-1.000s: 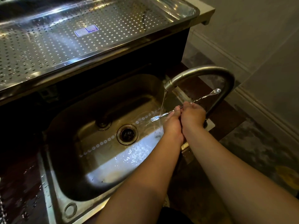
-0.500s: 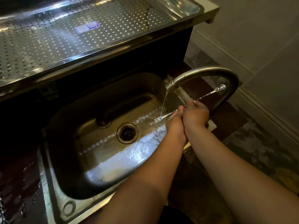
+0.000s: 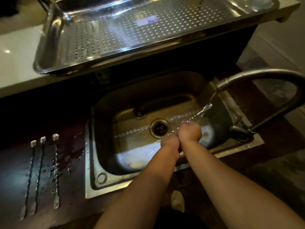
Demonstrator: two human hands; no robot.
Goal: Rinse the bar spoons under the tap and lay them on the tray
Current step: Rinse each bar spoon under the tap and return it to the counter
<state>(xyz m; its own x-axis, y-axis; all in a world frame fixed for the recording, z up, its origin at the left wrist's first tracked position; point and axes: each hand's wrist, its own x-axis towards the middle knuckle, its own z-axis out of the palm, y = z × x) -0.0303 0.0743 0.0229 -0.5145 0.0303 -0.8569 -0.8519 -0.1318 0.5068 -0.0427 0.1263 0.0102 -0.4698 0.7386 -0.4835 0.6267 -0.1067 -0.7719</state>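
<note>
Both hands, left point(image 3: 170, 143) and right point(image 3: 189, 132), closed their grip on one bar spoon point(image 3: 194, 116), angling its bowl into the tap point(image 3: 257, 76) stream over the sink point(image 3: 102, 177) to rinse it; beyond, the perforated tray point(image 3: 54, 33) waited.

sticker point(image 3: 146, 22) on tray point(image 3: 105, 38), print blurred, unreadable
</note>
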